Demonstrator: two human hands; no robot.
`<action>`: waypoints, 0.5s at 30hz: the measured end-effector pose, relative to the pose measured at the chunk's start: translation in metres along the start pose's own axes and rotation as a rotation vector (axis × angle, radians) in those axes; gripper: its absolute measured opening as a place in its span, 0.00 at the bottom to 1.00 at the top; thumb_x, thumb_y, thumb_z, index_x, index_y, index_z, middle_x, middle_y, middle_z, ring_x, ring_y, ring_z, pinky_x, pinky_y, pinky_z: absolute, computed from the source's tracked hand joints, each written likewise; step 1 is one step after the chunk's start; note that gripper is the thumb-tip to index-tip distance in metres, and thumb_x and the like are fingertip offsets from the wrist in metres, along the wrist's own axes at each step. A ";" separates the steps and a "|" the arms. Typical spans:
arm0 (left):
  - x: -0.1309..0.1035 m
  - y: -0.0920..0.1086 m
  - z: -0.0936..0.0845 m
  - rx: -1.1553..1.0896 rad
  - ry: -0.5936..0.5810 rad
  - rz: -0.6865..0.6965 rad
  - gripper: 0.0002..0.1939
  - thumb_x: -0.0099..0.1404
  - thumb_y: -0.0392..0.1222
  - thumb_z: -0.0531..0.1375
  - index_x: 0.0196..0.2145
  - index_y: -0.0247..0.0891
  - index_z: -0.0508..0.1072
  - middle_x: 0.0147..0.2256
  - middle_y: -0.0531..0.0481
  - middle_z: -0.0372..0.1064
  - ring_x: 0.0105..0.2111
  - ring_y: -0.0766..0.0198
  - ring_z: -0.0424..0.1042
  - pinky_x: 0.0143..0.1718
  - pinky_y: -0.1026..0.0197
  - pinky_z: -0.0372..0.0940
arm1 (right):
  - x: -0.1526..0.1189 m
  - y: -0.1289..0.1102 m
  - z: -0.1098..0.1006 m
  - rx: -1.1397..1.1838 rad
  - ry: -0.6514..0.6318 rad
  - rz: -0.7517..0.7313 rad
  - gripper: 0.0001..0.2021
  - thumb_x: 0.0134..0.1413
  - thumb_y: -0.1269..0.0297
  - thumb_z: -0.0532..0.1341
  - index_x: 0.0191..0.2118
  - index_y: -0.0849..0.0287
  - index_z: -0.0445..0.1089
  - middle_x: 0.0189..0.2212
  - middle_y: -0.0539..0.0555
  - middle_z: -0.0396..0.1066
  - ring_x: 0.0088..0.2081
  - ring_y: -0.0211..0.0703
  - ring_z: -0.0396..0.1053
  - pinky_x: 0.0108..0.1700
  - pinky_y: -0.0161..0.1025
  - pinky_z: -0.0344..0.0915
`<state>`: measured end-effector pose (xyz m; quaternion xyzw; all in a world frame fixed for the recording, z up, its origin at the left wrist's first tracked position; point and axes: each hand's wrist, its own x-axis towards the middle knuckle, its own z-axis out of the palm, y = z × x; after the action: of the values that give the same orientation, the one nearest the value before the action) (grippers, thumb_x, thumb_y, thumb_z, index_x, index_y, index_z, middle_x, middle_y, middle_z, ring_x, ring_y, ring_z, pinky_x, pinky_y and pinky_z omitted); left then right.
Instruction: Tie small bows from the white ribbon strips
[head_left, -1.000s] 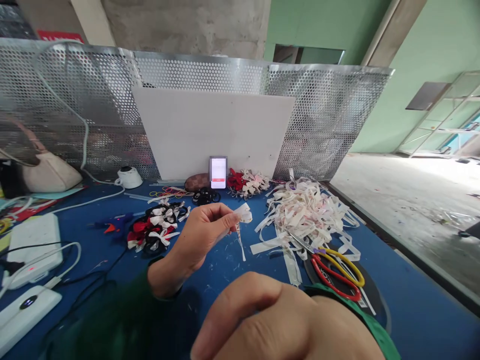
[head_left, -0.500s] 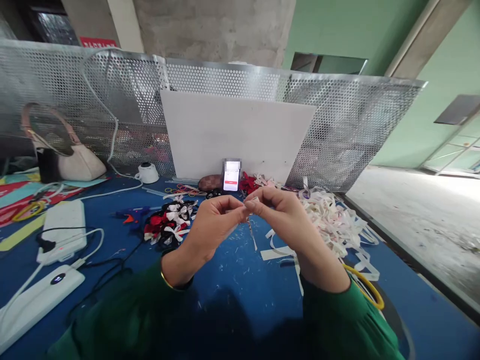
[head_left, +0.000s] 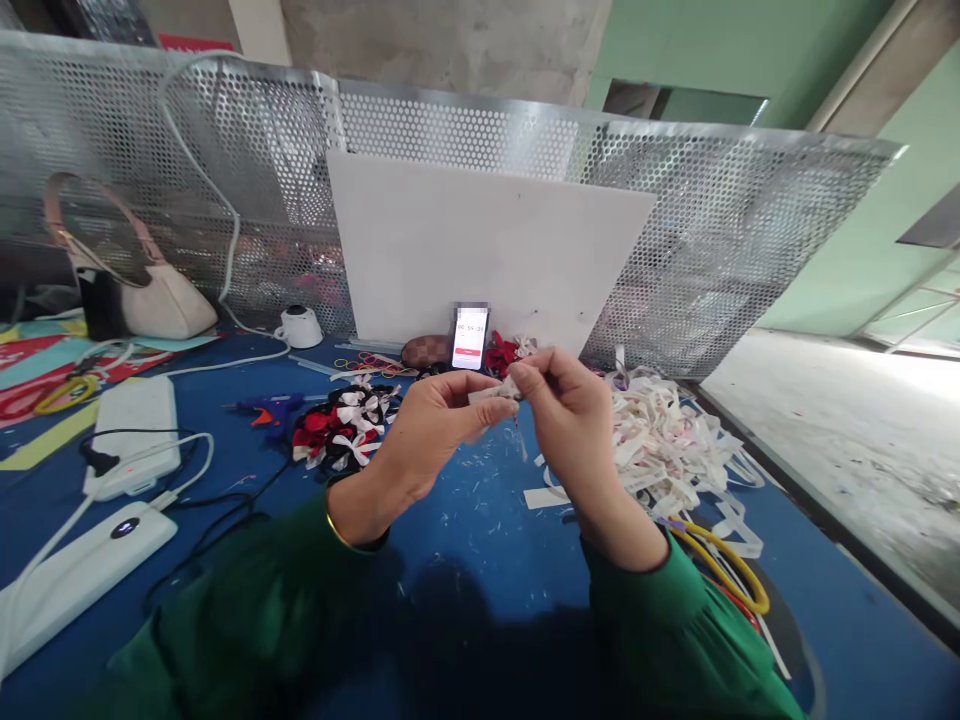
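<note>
Between my hands, above the middle of the blue table, is a small piece of white ribbon [head_left: 486, 394]. My left hand [head_left: 442, 425] pinches its left part between thumb and fingers. The thumb and fingertips of my right hand [head_left: 566, 410] close on its right end. A thin, patterned strand [head_left: 521, 440] dangles below the fingers. Much of the ribbon is hidden by my fingertips. Left of my hands lies a pile of red, black and white bows [head_left: 341, 425]. To the right is a heap of loose white ribbon [head_left: 667, 435], and a flat white strip [head_left: 546, 498] lies closer.
A lit phone [head_left: 470, 338] leans against a white board [head_left: 487, 240]. At left are a blue glue gun [head_left: 274, 408], white power strips [head_left: 135, 430] with cables, and a handbag [head_left: 161, 300]. Yellow-handled scissors [head_left: 739, 575] lie at right. A perforated metal screen [head_left: 697, 230] stands behind.
My right hand has turned more upright and shifted slightly right, showing more of the white ribbon between my hands. My left hand keeps its pinch. The camera view has tilted slightly.
</note>
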<state>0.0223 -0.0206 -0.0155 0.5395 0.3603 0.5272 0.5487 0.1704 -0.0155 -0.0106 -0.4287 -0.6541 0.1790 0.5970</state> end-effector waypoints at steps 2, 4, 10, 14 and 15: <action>0.000 0.001 0.001 -0.045 0.021 0.019 0.16 0.52 0.46 0.73 0.36 0.37 0.80 0.32 0.51 0.75 0.30 0.67 0.69 0.33 0.65 0.65 | 0.002 0.000 -0.005 0.023 0.042 0.008 0.09 0.60 0.62 0.62 0.28 0.57 0.68 0.21 0.46 0.65 0.25 0.36 0.60 0.29 0.36 0.55; 0.000 0.001 0.001 -0.081 0.053 0.036 0.13 0.52 0.45 0.73 0.34 0.37 0.81 0.33 0.50 0.77 0.33 0.66 0.71 0.37 0.63 0.67 | 0.005 0.002 -0.009 0.045 0.073 0.013 0.09 0.60 0.62 0.62 0.28 0.57 0.69 0.22 0.46 0.65 0.26 0.35 0.60 0.29 0.37 0.55; 0.001 -0.002 0.002 -0.115 0.115 0.066 0.10 0.54 0.45 0.72 0.32 0.38 0.82 0.30 0.50 0.77 0.31 0.66 0.72 0.37 0.62 0.68 | 0.009 0.004 -0.016 0.020 0.012 -0.016 0.07 0.59 0.62 0.62 0.30 0.57 0.71 0.23 0.47 0.67 0.27 0.36 0.63 0.32 0.37 0.59; 0.002 0.000 0.001 -0.058 0.137 0.107 0.10 0.54 0.45 0.73 0.31 0.38 0.82 0.28 0.51 0.76 0.29 0.68 0.70 0.34 0.64 0.66 | 0.009 -0.005 -0.022 -0.049 -0.025 -0.169 0.04 0.59 0.68 0.63 0.39 0.55 0.75 0.35 0.51 0.75 0.37 0.40 0.71 0.42 0.41 0.66; 0.002 0.001 0.001 -0.034 0.139 0.118 0.10 0.54 0.45 0.73 0.31 0.37 0.82 0.27 0.51 0.75 0.28 0.68 0.70 0.33 0.64 0.66 | 0.008 -0.007 -0.023 -0.044 -0.045 -0.213 0.04 0.58 0.70 0.63 0.38 0.55 0.75 0.37 0.51 0.75 0.40 0.41 0.72 0.44 0.41 0.67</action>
<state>0.0231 -0.0194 -0.0145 0.5124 0.3560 0.6010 0.4995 0.1897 -0.0194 0.0052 -0.3658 -0.7129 0.1097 0.5882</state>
